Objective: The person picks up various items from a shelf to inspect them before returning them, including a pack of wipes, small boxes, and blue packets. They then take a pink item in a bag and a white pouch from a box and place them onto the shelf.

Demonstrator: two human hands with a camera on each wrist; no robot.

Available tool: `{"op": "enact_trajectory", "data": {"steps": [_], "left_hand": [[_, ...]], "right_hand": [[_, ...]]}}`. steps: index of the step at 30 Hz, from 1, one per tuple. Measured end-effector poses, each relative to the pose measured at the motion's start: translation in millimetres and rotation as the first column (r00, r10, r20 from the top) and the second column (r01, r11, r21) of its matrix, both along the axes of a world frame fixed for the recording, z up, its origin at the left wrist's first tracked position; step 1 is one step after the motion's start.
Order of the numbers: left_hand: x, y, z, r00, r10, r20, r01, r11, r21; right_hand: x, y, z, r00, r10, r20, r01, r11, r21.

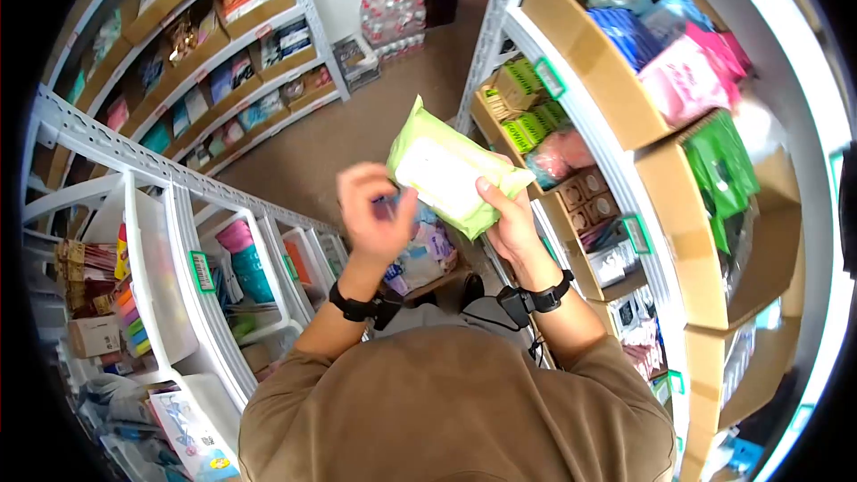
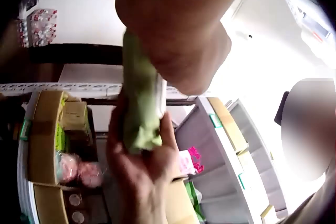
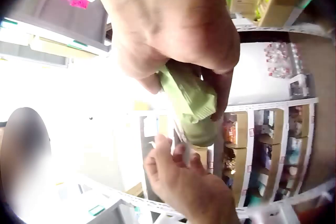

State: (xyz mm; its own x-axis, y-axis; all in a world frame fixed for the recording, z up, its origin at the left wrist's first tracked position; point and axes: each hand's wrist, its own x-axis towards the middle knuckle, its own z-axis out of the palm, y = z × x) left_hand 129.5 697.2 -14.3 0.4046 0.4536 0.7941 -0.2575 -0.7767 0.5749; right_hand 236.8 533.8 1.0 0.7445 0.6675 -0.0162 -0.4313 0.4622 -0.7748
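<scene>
A light green pack of wet wipes (image 1: 428, 138) with a broad white face is held up in front of the body. My right hand (image 1: 515, 219) grips its near right end, thumb across the top and fingers around the other side. At the pack's left edge, my left hand (image 1: 373, 214) is blurred, with thumb and fingers apart. From the right wrist, the left hand (image 3: 191, 187) appears with bent fingers close to the white side of the pack (image 3: 191, 100). The left wrist view has the pack (image 2: 139, 103) edge-on, partly hidden by the left hand (image 2: 178, 35).
Shelving with cardboard boxes (image 1: 665, 187) of packaged goods rises close on the right. White bins (image 1: 156, 277) line the left. Farther off stand another shelf unit (image 1: 205, 58) and bottled drinks (image 1: 391, 22) on the floor. A filled carton (image 1: 428, 281) lies below the hands.
</scene>
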Motion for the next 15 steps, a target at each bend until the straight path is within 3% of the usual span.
{"op": "enact_trajectory", "data": {"steps": [2,3,4,5,6,8,12,15], "left_hand": [[0,6,18,0.992,-0.11,-0.068,0.088,0.96,-0.267],[2,7,19,0.932,-0.363,-0.009,0.315,0.822,-0.474],[4,9,14,0.811,-0.577,0.096,0.495,0.59,-0.638],[1,10,8,0.699,-0.711,0.077,0.478,0.384,-0.79],[3,4,7,0.592,-0.77,0.24,0.55,0.168,-0.818],[8,-5,7,0.637,-0.754,0.163,0.491,0.233,-0.84],[17,-20,17,0.645,-0.741,0.186,0.467,0.19,-0.864],[20,-23,20,0.577,-0.794,0.194,0.514,0.168,-0.841]], "right_hand": [[-8,-18,18,1.0,-0.004,-0.026,0.005,0.999,0.035],[-12,-25,25,1.0,0.003,-0.027,-0.002,1.0,0.027],[-17,-32,31,1.0,0.009,-0.03,-0.008,1.0,0.019],[-20,-37,33,0.999,-0.039,0.015,0.039,0.998,-0.05],[-20,-37,30,0.996,-0.067,0.054,0.071,0.995,-0.068],[-23,-45,30,0.996,-0.087,-0.028,0.083,0.989,-0.121],[-30,-52,32,0.967,-0.164,0.197,0.203,0.959,-0.197],[-36,-58,44,0.939,-0.206,0.277,0.264,0.946,-0.19]]}}
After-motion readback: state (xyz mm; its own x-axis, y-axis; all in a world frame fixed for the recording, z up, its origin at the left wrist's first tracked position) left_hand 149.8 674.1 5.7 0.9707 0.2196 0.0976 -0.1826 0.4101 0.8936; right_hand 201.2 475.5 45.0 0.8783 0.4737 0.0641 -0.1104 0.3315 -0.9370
